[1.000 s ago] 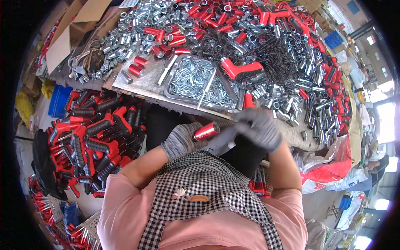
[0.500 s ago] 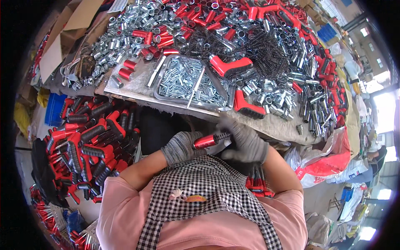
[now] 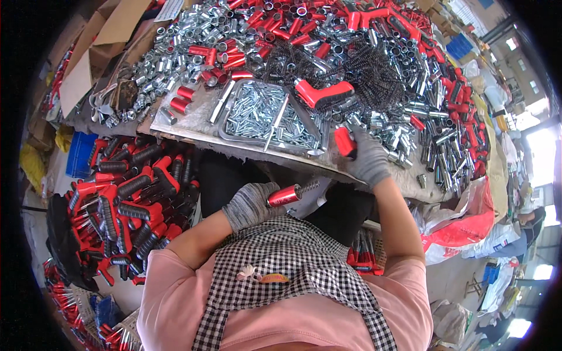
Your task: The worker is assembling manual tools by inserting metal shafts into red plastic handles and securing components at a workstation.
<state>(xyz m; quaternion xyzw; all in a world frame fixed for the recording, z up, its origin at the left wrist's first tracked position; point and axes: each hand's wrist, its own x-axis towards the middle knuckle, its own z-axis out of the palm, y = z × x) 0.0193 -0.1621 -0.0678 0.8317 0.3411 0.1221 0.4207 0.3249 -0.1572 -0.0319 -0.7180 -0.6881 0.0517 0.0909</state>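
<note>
**Gripping on Both Sides**

Our left hand (image 3: 250, 207) grips a red sleeve (image 3: 283, 196) near our checked apron (image 3: 275, 248), a dark spring (image 3: 310, 185) jutting from its end. Our right hand (image 3: 369, 158) is curled around a red handle (image 3: 343, 141) at the near edge of the surface (image 3: 196, 126); we cannot tell whether that handle is lifted.

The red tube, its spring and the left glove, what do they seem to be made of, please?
Red tube: probably metal, glossy red, judging by its highlights. Spring: likely dark metal wire, since thin coils show. Left glove: apparently matte grey knit, given its streaky texture; fibre unclear.
</note>
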